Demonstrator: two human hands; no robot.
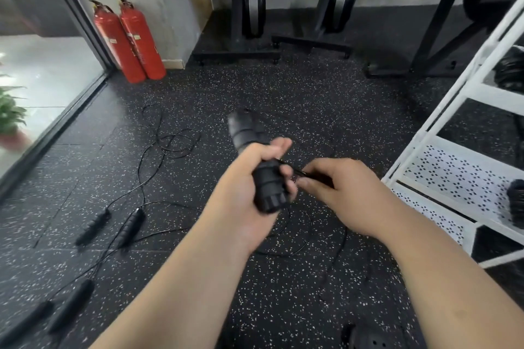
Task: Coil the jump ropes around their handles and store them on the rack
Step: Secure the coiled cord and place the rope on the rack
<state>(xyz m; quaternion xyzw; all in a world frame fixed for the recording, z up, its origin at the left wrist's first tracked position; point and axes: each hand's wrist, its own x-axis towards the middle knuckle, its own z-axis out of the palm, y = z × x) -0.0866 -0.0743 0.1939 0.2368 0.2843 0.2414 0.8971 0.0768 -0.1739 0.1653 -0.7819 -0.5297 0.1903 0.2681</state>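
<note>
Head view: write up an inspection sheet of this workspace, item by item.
Surface: black speckled rubber floor.
Job's things: black ribbed jump-rope handles held; two loose pairs of black handles on floor, left; white perforated metal rack, right, holding dark coiled bundles.
Clutter: dark object at bottom edge, unclear.
Hands: left hand grips the held handles; right hand pinches the thin black cord.
Cables: loose black rope cords sprawl over floor.
Surroundings: two red fire extinguishers, green potted plant, black equipment stands.
</note>
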